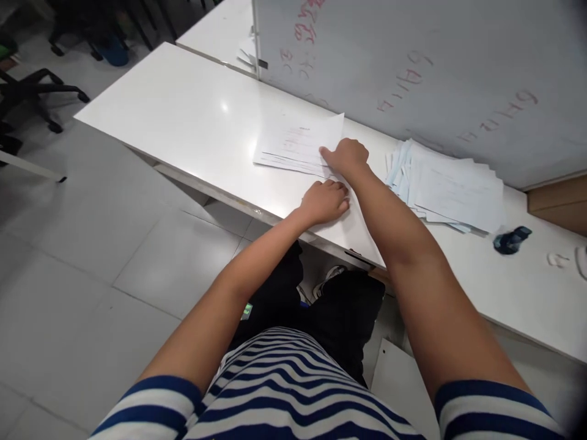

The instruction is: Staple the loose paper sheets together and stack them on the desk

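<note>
A small stack of printed white paper sheets (287, 143) lies on the white table, its near edges slightly fanned. My right hand (349, 157) is closed at the stack's right edge, with the thumb on top of the sheets and the other fingers curled out of sight. Just in front of the stack, my left hand (324, 201) rests low over the tabletop with its fingers curled together. Whatever may be under those fingers is hidden. To the right of my right forearm lies a larger, uneven pile of papers (458, 186), white with some pale blue sheets.
Behind the white table (183, 104) stands a whiteboard panel (367, 55) with red writing. At the right are a dark crumpled item (512, 240), a small white item (557, 260) and a cardboard box (559, 205). An office chair (36, 91) stands on the floor at left.
</note>
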Tool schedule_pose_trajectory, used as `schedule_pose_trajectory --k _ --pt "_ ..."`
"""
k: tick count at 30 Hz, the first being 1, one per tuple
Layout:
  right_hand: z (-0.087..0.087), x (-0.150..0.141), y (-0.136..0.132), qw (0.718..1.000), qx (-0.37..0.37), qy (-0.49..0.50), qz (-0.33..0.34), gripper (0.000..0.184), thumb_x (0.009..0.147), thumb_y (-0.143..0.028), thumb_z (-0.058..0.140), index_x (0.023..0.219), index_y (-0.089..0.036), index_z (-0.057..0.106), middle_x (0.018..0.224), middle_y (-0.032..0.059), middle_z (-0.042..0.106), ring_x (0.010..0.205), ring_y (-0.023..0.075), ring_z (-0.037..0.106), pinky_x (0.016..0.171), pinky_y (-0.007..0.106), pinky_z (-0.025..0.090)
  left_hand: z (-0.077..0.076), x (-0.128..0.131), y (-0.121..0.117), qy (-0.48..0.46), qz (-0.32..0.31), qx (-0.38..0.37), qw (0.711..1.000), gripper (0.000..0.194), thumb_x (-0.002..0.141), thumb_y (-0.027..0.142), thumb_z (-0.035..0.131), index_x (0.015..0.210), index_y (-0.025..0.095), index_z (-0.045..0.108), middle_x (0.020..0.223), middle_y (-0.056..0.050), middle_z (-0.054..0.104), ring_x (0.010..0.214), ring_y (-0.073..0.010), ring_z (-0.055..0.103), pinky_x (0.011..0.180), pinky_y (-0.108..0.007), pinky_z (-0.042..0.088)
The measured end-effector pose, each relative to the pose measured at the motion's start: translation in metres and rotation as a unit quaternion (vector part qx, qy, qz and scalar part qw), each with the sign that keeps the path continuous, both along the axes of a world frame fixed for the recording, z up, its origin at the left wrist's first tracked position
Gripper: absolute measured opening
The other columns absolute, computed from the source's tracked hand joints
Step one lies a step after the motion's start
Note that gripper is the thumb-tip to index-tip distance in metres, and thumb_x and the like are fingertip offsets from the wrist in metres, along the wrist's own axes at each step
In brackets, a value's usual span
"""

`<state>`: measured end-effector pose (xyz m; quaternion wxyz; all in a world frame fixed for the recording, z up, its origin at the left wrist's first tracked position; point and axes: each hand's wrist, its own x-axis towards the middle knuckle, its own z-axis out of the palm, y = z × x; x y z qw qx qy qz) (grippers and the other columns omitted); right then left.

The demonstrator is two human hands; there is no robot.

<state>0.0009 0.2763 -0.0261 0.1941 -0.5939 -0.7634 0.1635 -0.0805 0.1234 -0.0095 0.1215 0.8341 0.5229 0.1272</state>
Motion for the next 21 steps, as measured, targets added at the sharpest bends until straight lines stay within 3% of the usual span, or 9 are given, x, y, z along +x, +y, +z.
schedule_pose_trajectory --k 2,5,8,11,14,17,21 --pt "0.004 0.024 -0.003 0.998 0.058 -0.022 -0.019 0.067 0.088 -0.063 0.052 0.124 -0.006 0.054 0.121 0.0262 0.057 0.124 0.0421 0.05 0.097 0.059 0.043 0.001 0.0 0.0 -0.003 0.002 0.003 1.0 0.037 0.097 0.032 0.037 0.116 0.016 0.063 0.122 -0.011 0.066 0.113 -0.0292 0.057 0.087 -0.043 0.044" --pt "0.017 0.078 -0.026 0.99 0.098 -0.068 -0.071 0.067 0.093 -0.063 0.038 0.137 -0.013 0.043 0.138 0.0251 0.046 0.132 0.0406 0.043 0.099 0.061 0.041 0.001 -0.001 0.0 -0.001 -0.002 0.006 1.0 0.036 0.097 0.032 0.035 0.114 0.018 0.064 0.123 -0.009 0.066 0.113 -0.0291 0.057 0.087 -0.043 0.044" --pt "0.021 0.141 -0.066 0.983 0.077 -0.105 -0.128 0.066 0.092 -0.055 0.046 0.144 -0.015 0.035 0.149 0.0246 0.037 0.138 0.0407 0.035 0.104 0.064 0.033 0.001 -0.001 0.0 0.005 -0.001 0.006 1.0 0.037 0.098 0.032 0.033 0.113 0.019 0.064 0.125 -0.008 0.066 0.113 -0.0284 0.057 0.087 -0.042 0.044" --pt "0.01 0.188 -0.105 0.973 0.011 -0.11 -0.205 0.075 0.087 -0.049 0.053 0.149 -0.014 0.029 0.155 0.0257 0.03 0.144 0.0418 0.026 0.108 0.067 0.026 0.0 -0.002 0.001 0.004 0.006 0.009 1.0 0.037 0.097 0.032 0.033 0.114 0.02 0.064 0.126 -0.007 0.065 0.114 -0.0284 0.057 0.088 -0.043 0.044" --pt "-0.001 0.207 -0.129 0.969 -0.03 -0.095 -0.226 0.079 0.087 -0.05 0.053 0.151 -0.012 0.027 0.157 0.0246 0.031 0.144 0.0405 0.028 0.11 0.066 0.025 -0.001 -0.002 0.003 0.005 0.007 0.012 1.0 0.038 0.096 0.032 0.033 0.113 0.02 0.065 0.127 -0.007 0.065 0.114 -0.0293 0.057 0.088 -0.044 0.045" --pt "0.0 0.208 -0.143 0.974 -0.011 -0.084 -0.21 0.074 0.089 -0.045 0.05 0.151 -0.009 0.031 0.152 0.0234 0.041 0.14 0.038 0.038 0.11 0.06 0.032 -0.002 -0.002 0.004 0.012 0.008 0.013 1.0 0.038 0.096 0.032 0.033 0.113 0.02 0.065 0.128 -0.007 0.065 0.114 -0.0292 0.057 0.088 -0.043 0.045" --pt "0.009 0.203 -0.154 0.977 0.021 -0.055 -0.206 0.054 0.091 -0.035 0.043 0.137 -0.01 0.055 0.131 0.0204 0.063 0.123 0.0356 0.056 0.102 0.053 0.043 -0.001 -0.002 0.004 0.021 0.011 0.011 1.0 0.038 0.096 0.033 0.033 0.113 0.022 0.065 0.129 -0.006 0.065 0.115 -0.0282 0.057 0.09 -0.042 0.045"
